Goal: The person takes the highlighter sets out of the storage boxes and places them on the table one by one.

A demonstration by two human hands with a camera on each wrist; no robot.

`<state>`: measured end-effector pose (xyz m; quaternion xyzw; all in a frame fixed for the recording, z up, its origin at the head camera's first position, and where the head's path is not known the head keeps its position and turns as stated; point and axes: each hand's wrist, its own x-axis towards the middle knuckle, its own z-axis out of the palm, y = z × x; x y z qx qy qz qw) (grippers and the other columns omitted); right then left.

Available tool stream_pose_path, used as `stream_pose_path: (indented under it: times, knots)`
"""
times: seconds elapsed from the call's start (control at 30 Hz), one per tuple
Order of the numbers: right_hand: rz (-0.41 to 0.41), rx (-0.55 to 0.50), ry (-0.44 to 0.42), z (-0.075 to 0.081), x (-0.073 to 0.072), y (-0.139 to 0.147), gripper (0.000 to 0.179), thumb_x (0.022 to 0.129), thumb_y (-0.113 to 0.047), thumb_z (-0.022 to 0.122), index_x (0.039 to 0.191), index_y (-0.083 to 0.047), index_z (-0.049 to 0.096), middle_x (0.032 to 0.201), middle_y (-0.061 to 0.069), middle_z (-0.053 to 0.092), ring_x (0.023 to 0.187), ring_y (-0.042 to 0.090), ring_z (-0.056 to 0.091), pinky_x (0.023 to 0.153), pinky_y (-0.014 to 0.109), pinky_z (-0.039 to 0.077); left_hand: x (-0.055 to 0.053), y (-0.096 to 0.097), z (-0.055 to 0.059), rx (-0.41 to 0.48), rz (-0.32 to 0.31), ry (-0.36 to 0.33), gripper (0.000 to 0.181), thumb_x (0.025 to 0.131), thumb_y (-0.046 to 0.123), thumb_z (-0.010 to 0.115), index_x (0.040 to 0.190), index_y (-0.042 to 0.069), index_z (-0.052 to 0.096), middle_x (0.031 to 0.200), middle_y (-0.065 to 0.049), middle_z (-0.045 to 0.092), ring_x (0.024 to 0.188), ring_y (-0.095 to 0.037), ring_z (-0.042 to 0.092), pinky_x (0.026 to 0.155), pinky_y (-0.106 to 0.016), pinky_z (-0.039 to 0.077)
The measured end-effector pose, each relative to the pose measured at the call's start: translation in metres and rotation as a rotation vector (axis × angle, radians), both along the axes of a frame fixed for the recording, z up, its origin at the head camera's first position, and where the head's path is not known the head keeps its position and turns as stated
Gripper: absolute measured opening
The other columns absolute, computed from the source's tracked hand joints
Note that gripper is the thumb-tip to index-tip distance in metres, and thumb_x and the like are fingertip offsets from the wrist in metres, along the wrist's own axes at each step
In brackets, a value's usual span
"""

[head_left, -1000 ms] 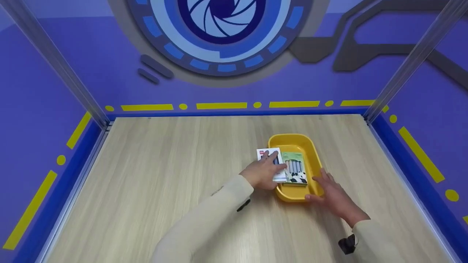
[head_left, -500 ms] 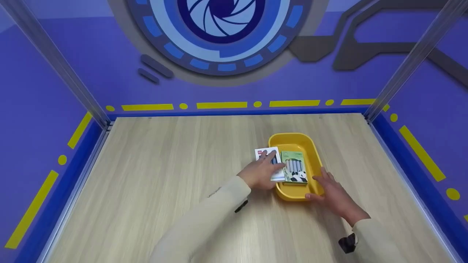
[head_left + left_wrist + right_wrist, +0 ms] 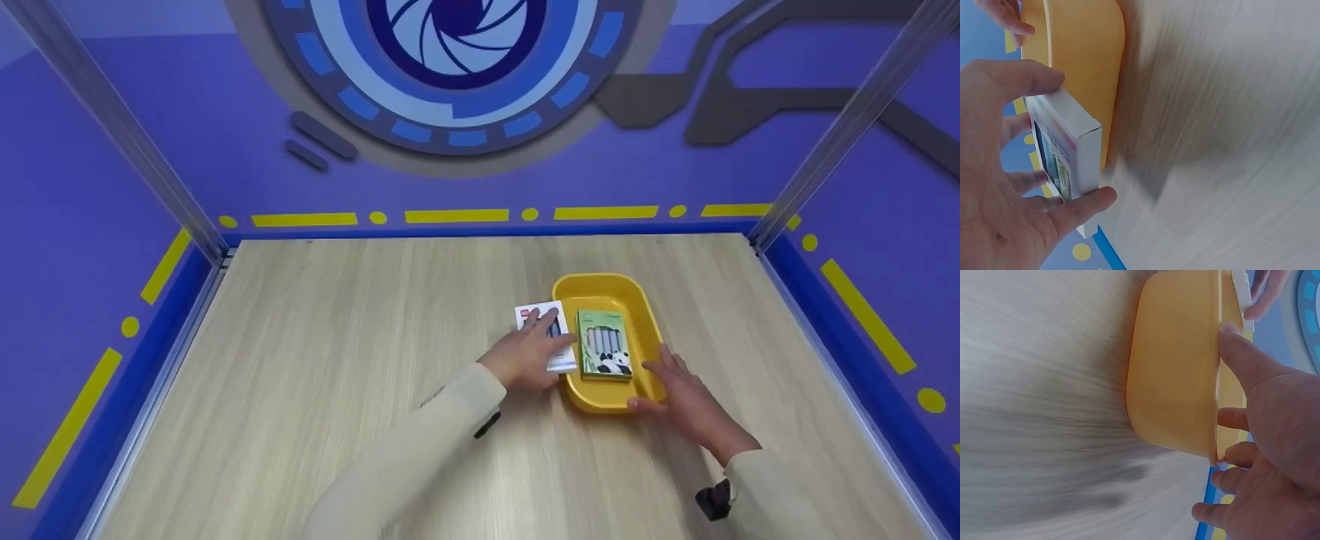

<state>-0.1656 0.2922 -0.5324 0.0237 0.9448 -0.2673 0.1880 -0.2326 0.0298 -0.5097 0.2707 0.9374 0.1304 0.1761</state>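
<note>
White box (image 3: 546,336) half hidden under grasping left-hand fingers (image 3: 541,322); right-hand fingers (image 3: 660,367) clasping yellow tray (image 3: 600,286) rim

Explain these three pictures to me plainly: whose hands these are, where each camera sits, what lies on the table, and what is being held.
No machine here: a person works with bare hands. One camera sits on the head and looks down; one rides on each wrist. On the wooden table stands a yellow tray with a green box inside. The left hand has a white box in its grip, at the tray's left rim; the left wrist view shows thumb and fingers around it. The right hand holds the tray's near right rim, thumb on the edge.
</note>
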Motion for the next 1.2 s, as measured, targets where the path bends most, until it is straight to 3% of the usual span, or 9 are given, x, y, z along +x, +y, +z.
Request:
stream_pose_path:
  times: [0.7, 1.2]
  knots:
    - [-0.004, 0.013, 0.004, 0.001, 0.004, 0.0, 0.091, 0.081, -0.06, 0.067, 0.15, -0.01, 0.032, 0.163, 0.015, -0.007, 0.148, 0.043, -0.001, 0.113, 0.067, 0.011, 0.0, -0.018, -0.004, 0.009, 0.017, -0.014, 0.065, 0.088, 0.027, 0.063, 0.147, 0.04, 0.037, 0.165, 0.001, 0.006, 0.153, -0.027, 0.006, 0.116, -0.049, 0.031]
    - [-0.024, 0.01, -0.024, -0.001, 0.001, 0.0, 0.094, 0.08, -0.059, 0.068, 0.151, -0.012, 0.03, 0.163, 0.013, -0.01, 0.148, 0.043, -0.002, 0.112, 0.067, 0.013, 0.003, -0.025, -0.014, -0.015, 0.031, -0.025, 0.066, 0.089, 0.029, 0.064, 0.147, 0.042, 0.035, 0.165, 0.002, 0.005, 0.153, -0.027, 0.005, 0.116, -0.05, 0.03]
